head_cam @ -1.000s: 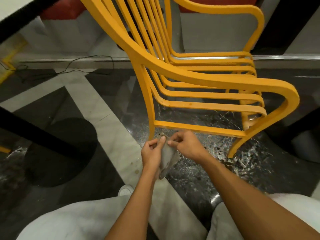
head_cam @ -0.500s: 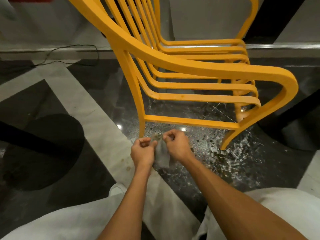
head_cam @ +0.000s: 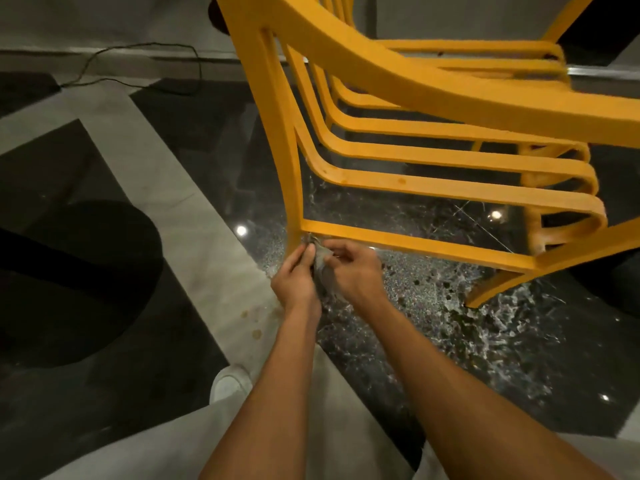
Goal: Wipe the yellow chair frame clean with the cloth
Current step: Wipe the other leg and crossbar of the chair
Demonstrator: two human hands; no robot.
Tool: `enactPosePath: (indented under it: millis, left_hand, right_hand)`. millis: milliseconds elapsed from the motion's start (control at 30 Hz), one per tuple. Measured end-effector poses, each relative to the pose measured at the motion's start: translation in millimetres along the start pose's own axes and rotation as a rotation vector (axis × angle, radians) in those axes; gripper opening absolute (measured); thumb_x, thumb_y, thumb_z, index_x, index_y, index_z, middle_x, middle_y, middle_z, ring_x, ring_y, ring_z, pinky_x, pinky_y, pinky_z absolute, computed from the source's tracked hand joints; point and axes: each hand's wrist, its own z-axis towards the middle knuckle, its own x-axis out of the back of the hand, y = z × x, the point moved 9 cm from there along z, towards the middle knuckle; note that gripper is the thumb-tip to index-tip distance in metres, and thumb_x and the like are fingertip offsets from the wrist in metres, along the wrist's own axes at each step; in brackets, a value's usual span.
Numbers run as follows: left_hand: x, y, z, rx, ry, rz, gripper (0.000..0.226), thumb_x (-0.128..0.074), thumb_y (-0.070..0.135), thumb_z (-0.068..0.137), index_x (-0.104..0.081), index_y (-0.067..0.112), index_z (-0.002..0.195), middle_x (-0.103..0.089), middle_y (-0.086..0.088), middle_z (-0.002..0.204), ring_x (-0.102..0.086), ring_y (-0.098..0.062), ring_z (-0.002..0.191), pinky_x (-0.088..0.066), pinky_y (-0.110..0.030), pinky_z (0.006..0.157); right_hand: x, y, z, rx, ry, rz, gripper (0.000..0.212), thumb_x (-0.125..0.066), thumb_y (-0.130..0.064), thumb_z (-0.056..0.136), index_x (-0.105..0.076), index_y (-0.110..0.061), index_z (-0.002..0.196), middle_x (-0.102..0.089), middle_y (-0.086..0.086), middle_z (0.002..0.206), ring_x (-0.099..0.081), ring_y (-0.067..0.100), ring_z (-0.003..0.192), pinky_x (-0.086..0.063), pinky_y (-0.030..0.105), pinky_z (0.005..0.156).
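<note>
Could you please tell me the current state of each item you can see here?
Yellow chair frame: standing on the floor, small spots on one slat.
Cloth: bunched, held up at the joint of leg and lower rail.
Left hand: grips the cloth.
Right hand: pinches the cloth.
Black cable: lying loose on the floor.

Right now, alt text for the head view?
A person's left hand and right hand pinch a small grey cloth just under the lower corner of a yellow chair frame, where leg meets bottom rail. The chair stands on a dark speckled floor with a pale stripe.
</note>
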Motion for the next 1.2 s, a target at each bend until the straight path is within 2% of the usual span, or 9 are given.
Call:
enactPosePath:
  millis: [167, 367, 500, 633, 733, 867, 1000, 1100, 1200]
  left_hand:
    - [-3, 10, -3, -0.158, 0.035, -0.002, 0.021, -0.078, -0.002, 0.091, -0.082, 0.014, 0.104, -0.082, -0.006, 0.105, -0.078, -0.026, 0.105, -0.063, -0.038, 0.094]
    - [-26, 31, -8, -0.365, -0.027, 0.247, 0.025, -0.072, 0.013, 0.101, -0.080, 0.022, 0.123, -0.078, 0.007, 0.120, -0.074, -0.010, 0.110, -0.061, -0.032, 0.098]
    - [-19, 26, 1, -0.286, -0.046, 0.254, 0.028, -0.068, 0.008, 0.102, -0.077, 0.018, 0.127, -0.078, 0.005, 0.124, -0.074, -0.008, 0.108, -0.061, -0.030, 0.098]
    - [-30, 26, 1, -0.203, -0.151, 0.253, 0.033, -0.064, 0.000, 0.103, -0.073, 0.013, 0.133, -0.074, 0.005, 0.129, -0.070, -0.001, 0.103, -0.059, -0.017, 0.089]
    - [-43, 20, -7, -0.128, -0.238, 0.280, 0.035, -0.060, -0.005, 0.102, -0.072, 0.010, 0.132, -0.073, 0.015, 0.109, -0.068, 0.003, 0.089, -0.058, -0.011, 0.074]
    - [-36, 19, -17, -0.116, -0.202, 0.282, 0.027, -0.065, 0.001, 0.101, -0.077, 0.011, 0.123, -0.076, 0.009, 0.097, -0.072, -0.007, 0.087, -0.060, -0.015, 0.071]
    - [-14, 8, -21, -0.005, -0.120, 0.127, 0.015, -0.074, 0.013, 0.098, -0.081, 0.008, 0.110, -0.082, -0.007, 0.099, -0.078, -0.025, 0.099, -0.064, -0.038, 0.089]
    - [-7, -7, -24, 0.150, -0.167, -0.028, 0.021, -0.074, 0.017, 0.098, -0.077, 0.003, 0.114, -0.081, -0.013, 0.100, -0.079, -0.027, 0.094, -0.064, -0.038, 0.083]
    - [-1, -20, -19, 0.237, -0.202, -0.110, 0.025, -0.068, 0.013, 0.101, -0.074, 0.002, 0.123, -0.079, -0.019, 0.113, -0.078, -0.031, 0.104, -0.062, -0.044, 0.096]
  right_hand:
    - [4, -17, 1, 0.136, 0.017, 0.022, 0.016, -0.072, -0.008, 0.094, -0.078, -0.018, 0.105, -0.071, -0.021, 0.088, -0.067, -0.008, 0.080, -0.054, 0.012, 0.075]
    - [6, -52, 9, 0.330, 0.092, -0.236, 0.026, -0.063, -0.011, 0.101, -0.076, -0.014, 0.124, -0.065, 0.006, 0.100, -0.060, 0.007, 0.081, -0.043, 0.003, 0.071]
    - [-27, -53, 18, 0.331, -0.160, -0.554, 0.031, -0.055, -0.012, 0.103, -0.070, -0.013, 0.129, -0.051, 0.014, 0.106, -0.054, 0.029, 0.092, -0.049, 0.037, 0.079]
    - [-16, -59, 17, 0.303, -0.173, -0.714, 0.029, -0.053, -0.031, 0.107, -0.068, -0.018, 0.129, -0.038, 0.002, 0.102, -0.050, 0.024, 0.081, -0.050, 0.038, 0.075]
    - [1, -56, 22, 0.155, -0.147, -0.724, 0.028, -0.057, -0.029, 0.105, -0.071, -0.016, 0.126, -0.040, 0.005, 0.107, -0.049, 0.024, 0.084, -0.049, 0.036, 0.081]
    - [18, -59, 12, 0.158, -0.072, -0.566, 0.027, -0.068, -0.019, 0.097, -0.075, -0.011, 0.123, -0.055, 0.012, 0.116, -0.063, 0.030, 0.100, -0.051, 0.030, 0.085]
    - [12, -57, -13, 0.221, -0.086, -0.381, 0.027, -0.059, -0.012, 0.102, -0.075, -0.012, 0.123, -0.072, 0.010, 0.117, -0.064, 0.012, 0.095, -0.047, 0.003, 0.074]
    - [0, -42, -25, 0.176, -0.163, -0.267, 0.031, -0.054, -0.008, 0.104, -0.072, -0.019, 0.127, -0.075, 0.002, 0.116, -0.070, 0.010, 0.097, -0.061, 0.024, 0.089]
    - [-3, -25, -30, 0.074, -0.233, -0.254, 0.037, -0.052, -0.004, 0.101, -0.069, -0.019, 0.130, -0.075, 0.001, 0.111, -0.072, 0.014, 0.100, -0.062, 0.032, 0.092]
